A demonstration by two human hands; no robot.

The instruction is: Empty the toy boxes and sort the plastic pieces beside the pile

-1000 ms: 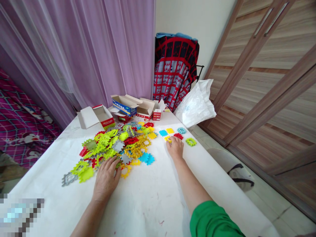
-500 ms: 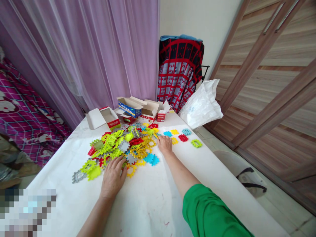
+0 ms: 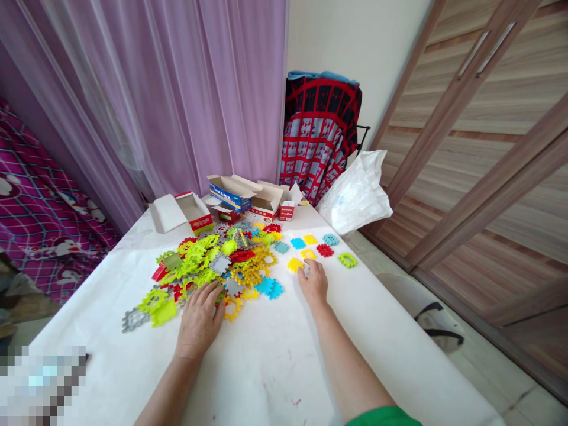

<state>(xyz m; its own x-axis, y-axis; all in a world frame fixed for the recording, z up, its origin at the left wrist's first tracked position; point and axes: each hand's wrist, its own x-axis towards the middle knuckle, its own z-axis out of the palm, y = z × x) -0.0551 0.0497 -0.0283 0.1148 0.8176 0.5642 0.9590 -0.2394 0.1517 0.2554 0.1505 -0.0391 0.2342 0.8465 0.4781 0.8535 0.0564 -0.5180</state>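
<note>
A heap of flat toothed plastic tiles (image 3: 213,266) in lime, yellow, red, grey and blue lies on the white table (image 3: 266,361). My left hand (image 3: 200,319) rests flat and open at the heap's near edge, fingertips touching the tiles. My right hand (image 3: 314,281) lies palm down to the right of the heap, its fingertips at a yellow tile (image 3: 294,264). Past it, set apart from the heap, lie a blue tile (image 3: 297,243), a yellow tile (image 3: 309,239), a teal tile (image 3: 330,239), a red tile (image 3: 325,250) and a lime tile (image 3: 347,260).
Several opened cardboard boxes (image 3: 231,195) stand at the table's far edge. A white plastic bag (image 3: 355,192) sits at the far right corner. A red-and-black cloth (image 3: 319,136) hangs behind. Purple curtains are on the left, wooden sliding doors on the right.
My right hand went left to the heap's edge, then came back right. A yellow tile now lies at its fingertips beside the separate tiles. My left hand stayed put.
</note>
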